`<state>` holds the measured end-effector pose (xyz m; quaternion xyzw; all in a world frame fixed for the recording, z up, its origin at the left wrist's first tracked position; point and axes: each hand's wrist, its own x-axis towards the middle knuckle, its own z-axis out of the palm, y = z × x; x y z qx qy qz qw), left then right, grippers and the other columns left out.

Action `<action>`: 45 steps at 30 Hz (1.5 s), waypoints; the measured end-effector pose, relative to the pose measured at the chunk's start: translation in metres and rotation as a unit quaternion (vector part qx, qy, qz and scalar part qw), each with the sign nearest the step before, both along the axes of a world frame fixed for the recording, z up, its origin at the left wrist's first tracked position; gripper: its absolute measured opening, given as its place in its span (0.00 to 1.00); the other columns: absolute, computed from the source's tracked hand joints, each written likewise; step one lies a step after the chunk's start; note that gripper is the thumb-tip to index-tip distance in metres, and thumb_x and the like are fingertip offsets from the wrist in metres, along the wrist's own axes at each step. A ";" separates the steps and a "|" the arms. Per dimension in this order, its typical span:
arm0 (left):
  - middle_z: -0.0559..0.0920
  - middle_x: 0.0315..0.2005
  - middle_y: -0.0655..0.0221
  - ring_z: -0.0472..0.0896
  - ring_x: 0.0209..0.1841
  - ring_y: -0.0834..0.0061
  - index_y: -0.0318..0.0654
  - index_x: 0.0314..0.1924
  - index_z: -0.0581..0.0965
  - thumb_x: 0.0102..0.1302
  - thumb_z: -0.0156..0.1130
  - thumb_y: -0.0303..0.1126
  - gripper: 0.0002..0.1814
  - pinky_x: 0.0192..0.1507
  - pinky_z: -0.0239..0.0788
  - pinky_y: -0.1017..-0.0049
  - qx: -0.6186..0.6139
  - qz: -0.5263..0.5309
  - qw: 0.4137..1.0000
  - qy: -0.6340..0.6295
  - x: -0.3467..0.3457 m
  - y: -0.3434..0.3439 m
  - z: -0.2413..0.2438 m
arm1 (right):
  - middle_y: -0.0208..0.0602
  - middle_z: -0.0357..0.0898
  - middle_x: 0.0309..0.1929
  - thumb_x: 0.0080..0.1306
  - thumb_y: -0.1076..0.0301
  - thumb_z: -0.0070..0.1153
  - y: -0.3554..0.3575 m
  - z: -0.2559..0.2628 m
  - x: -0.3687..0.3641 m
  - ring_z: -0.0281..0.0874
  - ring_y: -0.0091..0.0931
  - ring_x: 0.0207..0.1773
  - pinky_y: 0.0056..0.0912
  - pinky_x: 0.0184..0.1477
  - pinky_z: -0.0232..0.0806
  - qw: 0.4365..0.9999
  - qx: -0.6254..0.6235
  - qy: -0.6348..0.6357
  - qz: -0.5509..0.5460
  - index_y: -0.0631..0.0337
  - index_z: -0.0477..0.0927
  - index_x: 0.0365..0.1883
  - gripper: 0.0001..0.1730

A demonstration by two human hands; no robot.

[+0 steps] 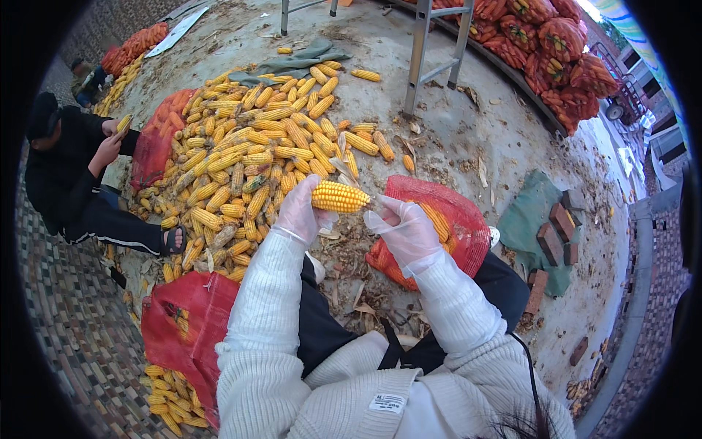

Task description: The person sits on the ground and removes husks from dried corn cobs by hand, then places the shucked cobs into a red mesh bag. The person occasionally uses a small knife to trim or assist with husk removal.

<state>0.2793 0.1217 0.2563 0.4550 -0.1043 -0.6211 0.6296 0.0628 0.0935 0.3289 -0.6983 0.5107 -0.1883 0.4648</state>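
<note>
My left hand (303, 211), in a clear plastic glove, grips a yellow ear of corn (340, 197) by its left end. The husked ear lies nearly level in front of me. At its right end, the gloved fingers of my right hand (403, 228) are bent close to the tip; whether they touch it I cannot tell. Beyond my left hand spreads a large pile of corn ears (236, 159), some with darkened kernels. Under and behind my right hand stands a red mesh sack (460, 219) with ears inside.
Another red mesh sack (189, 324) lies at my left, near more ears. A person (71, 164) in dark clothes sits beyond the pile, holding an ear. A metal ladder (419, 60) stands ahead. Bricks (550, 244) rest on green cloth (521, 219) at right. Filled sacks (562, 38) are stacked far right.
</note>
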 end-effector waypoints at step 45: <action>0.79 0.28 0.69 0.81 0.26 0.74 0.30 0.37 0.76 0.60 0.63 0.34 0.13 0.27 0.75 0.70 0.106 0.022 0.986 -0.125 0.003 -0.018 0.010 | 0.49 0.85 0.46 0.66 0.65 0.67 0.023 -0.097 -0.013 0.85 0.39 0.50 0.36 0.50 0.75 0.992 0.058 0.008 0.115 0.61 0.85 0.54 0.19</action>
